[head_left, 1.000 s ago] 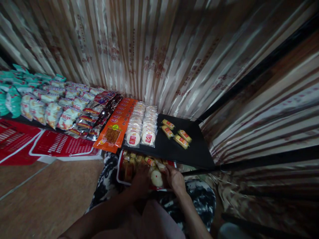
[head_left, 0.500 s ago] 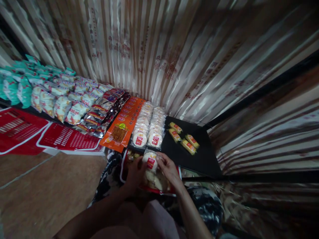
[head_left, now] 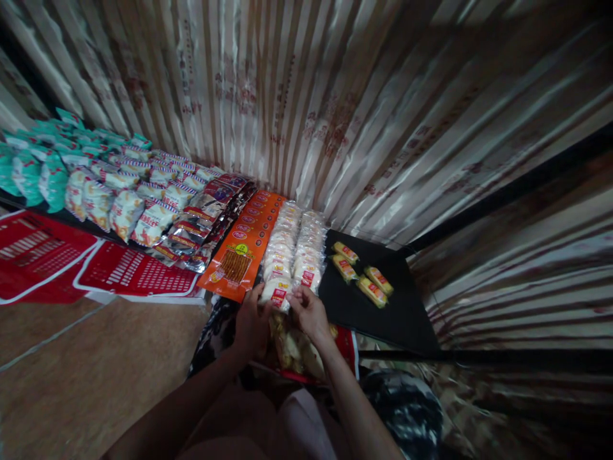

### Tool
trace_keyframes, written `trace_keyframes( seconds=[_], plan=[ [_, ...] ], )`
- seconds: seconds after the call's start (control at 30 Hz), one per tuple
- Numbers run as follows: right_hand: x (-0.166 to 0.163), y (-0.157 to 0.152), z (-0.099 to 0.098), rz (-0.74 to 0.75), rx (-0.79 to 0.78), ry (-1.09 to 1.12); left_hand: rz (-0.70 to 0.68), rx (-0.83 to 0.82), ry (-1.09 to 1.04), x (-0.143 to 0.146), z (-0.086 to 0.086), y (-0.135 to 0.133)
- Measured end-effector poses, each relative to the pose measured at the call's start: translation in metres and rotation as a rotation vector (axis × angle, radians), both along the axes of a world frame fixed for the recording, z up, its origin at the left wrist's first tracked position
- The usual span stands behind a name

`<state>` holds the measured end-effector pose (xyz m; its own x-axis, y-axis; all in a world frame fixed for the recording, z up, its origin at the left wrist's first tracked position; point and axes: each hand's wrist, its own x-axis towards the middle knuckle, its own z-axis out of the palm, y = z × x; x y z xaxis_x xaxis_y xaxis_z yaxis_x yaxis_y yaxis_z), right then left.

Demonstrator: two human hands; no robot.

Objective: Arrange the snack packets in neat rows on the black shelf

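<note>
My left hand (head_left: 251, 322) and my right hand (head_left: 309, 312) both grip a clear packet of round white cakes with a red label (head_left: 278, 295). The packet is held at the front end of two rows of like packets (head_left: 297, 246) on a black shelf (head_left: 383, 313). Three small yellow wrapped cakes (head_left: 363, 273) lie on the shelf to the right of my right hand. Below my hands a red-rimmed basket (head_left: 347, 348) holds more packets.
Left of the rows lie orange snack packs (head_left: 244, 246), dark foil bags (head_left: 204, 217), white bags (head_left: 124, 204) and teal bags (head_left: 33, 166). Red baskets (head_left: 119, 275) lie flat in front of them. A striped curtain (head_left: 311, 96) backs the shelf. Brown floor (head_left: 86, 370) lies at the lower left.
My hands took a white cake packet out of the basket, lifted it and carried it forward to the front of the left row on the shelf. The view shifted slightly.
</note>
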<state>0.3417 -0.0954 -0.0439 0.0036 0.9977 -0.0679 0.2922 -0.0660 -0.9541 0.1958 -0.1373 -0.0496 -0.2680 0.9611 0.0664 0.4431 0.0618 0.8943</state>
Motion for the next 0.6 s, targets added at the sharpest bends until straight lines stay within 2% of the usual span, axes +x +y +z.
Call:
trace_keyframes(
  seconds=[0.17,0.3,0.47,0.6],
  plan=[
    [-0.005,0.013,-0.005,-0.032,0.046,-0.146,-0.019,-0.061,0.241,-0.004,0.013,0.005],
    [-0.007,0.015,-0.004,-0.047,0.056,-0.25,-0.038,-0.036,0.381,-0.005,0.011,0.007],
    [-0.011,0.017,0.009,-0.04,0.061,-0.413,-0.094,0.145,0.38,-0.001,-0.001,0.018],
    [-0.015,0.018,0.014,-0.058,0.068,-0.479,-0.09,0.219,0.349,0.001,-0.007,0.031]
  ],
)
